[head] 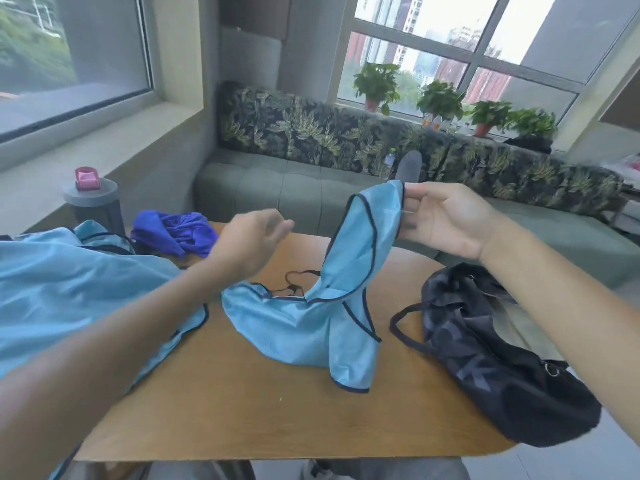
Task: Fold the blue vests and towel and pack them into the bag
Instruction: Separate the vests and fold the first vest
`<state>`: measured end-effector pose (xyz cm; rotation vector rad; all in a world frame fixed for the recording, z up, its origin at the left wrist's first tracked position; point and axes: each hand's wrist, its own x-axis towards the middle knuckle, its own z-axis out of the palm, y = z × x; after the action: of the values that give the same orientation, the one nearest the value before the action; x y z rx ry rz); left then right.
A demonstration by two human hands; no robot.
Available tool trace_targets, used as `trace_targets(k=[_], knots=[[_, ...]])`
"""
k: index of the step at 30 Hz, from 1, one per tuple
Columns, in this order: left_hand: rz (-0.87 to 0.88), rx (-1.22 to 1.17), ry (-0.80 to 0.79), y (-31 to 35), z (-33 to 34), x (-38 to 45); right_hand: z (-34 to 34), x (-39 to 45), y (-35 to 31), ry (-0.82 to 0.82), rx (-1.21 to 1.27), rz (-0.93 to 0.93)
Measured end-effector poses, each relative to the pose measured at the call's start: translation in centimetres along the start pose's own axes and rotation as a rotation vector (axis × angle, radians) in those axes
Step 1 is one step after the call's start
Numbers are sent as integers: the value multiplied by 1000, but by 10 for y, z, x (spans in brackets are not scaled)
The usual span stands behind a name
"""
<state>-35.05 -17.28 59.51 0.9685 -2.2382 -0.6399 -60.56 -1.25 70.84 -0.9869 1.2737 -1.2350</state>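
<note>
A light blue vest (311,323) with dark trim lies crumpled in the middle of the wooden table (242,403). My right hand (446,220) pinches one of its shoulder straps and lifts it above the table. My left hand (252,244) hovers over the table's far side, fingers loosely curled, holding nothing. A second light blue vest (69,296) is spread over the table's left side, partly under my left forearm. A crumpled dark blue towel (176,233) sits at the far left corner. The black bag (491,348) lies on the right side with its handles toward the middle.
A grey round stool (91,199) with a pink object (86,177) on it stands left beyond the table. A grey sofa (311,188) with leaf-patterned cushions runs behind the table. Potted plants (375,84) line the window sill.
</note>
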Motion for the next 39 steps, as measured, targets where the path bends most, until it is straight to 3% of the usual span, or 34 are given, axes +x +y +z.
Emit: trace_targets(k=[3, 5, 8, 11, 15, 17, 20, 23, 25, 28, 33, 35, 36, 38, 39], knots=[[-161, -637, -319, 51, 6, -25, 14, 6, 13, -67, -56, 34], [-173, -857, -376, 66, 10, -33, 28, 9, 25, -134, -150, 41], [-128, -897, -249, 67, 16, -37, 41, 13, 45, -151, -301, 23], [-205, -908, -91, 53, 22, -37, 38, 13, 72, 40, -362, 14], [-286, -1045, -110, 29, 23, -48, 0, 11, 155, 340, -618, 84], [-318, -1070, -99, 20, 29, -61, -25, 6, 206, 382, -765, 220], [-379, -1135, -98, 9, 45, -85, -52, -4, 264, 419, -790, 395], [-423, -1193, -99, 4, 57, -104, -59, -11, 300, 402, -952, 430], [-452, -1223, -77, 1, 65, -113, -60, -13, 309, 388, -1050, 372], [-509, -1213, -41, -7, 76, -120, -68, -7, 292, 440, -900, 298], [-590, -1206, -7, -11, 96, -121, -53, -8, 209, 653, -874, -170], [-603, -1183, 10, -12, 108, -120, -32, -17, 185, 543, -1017, -371], [-607, -1165, 18, -13, 114, -121, -22, -25, 181, 367, -1105, -394], [-620, -1094, 56, -19, 126, -128, -6, -45, 189, -68, -1205, -212], [-629, -1027, 94, -23, 133, -133, -4, -54, 200, -181, -1216, -120]])
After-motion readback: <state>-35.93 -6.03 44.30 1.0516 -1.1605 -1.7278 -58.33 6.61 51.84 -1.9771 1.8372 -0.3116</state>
